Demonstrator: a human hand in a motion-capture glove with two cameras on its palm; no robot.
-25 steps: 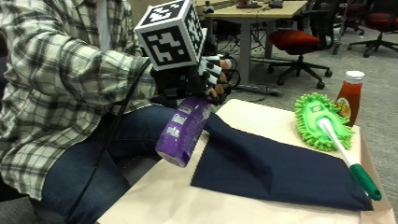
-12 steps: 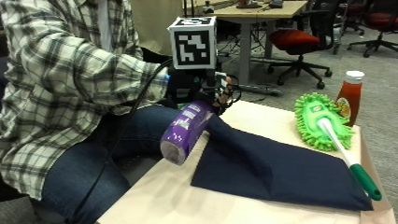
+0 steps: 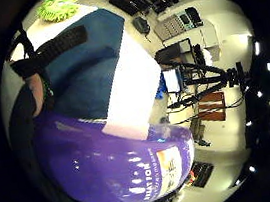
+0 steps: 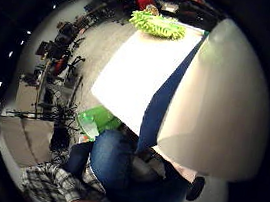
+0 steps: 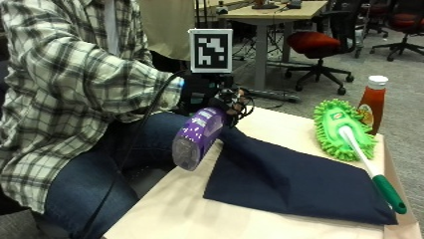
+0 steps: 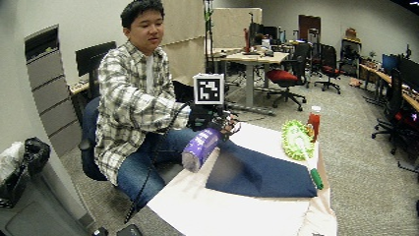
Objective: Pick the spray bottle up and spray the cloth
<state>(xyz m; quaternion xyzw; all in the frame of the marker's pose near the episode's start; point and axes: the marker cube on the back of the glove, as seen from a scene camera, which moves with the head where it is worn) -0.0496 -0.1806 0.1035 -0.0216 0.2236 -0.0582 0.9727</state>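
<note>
One gloved right hand (image 5: 222,99) holds the purple spray bottle (image 5: 197,138) by its top end in the outside view, fingers curled round the neck, while the smooth, rounded body hangs tilted below and to the person's side of the hand, base lowest, above the near edge of the table (image 5: 185,209). Just beside the bottle lies the dark navy cloth (image 5: 291,181) — soft, matte, with a raised fold near the hand — spread flat on the pale tabletop. A fuzzy green duster mop (image 5: 341,128) with a white and green handle rests along the cloth's far edge, and a red sauce bottle (image 5: 372,102) with a white cap stands upright behind it.

From the wide outside view, the seated person in a plaid shirt holds the bottle above the table edge, its nozzle end toward the cloth.

At the little finger side of the palm, the glossy purple bottle fills much of the view, close to the palm, its printed label showing, with the blue cloth beyond.

On the thumb side — a pale curved surface sits close to the palm, with table, cloth edge and mop behind.
</note>
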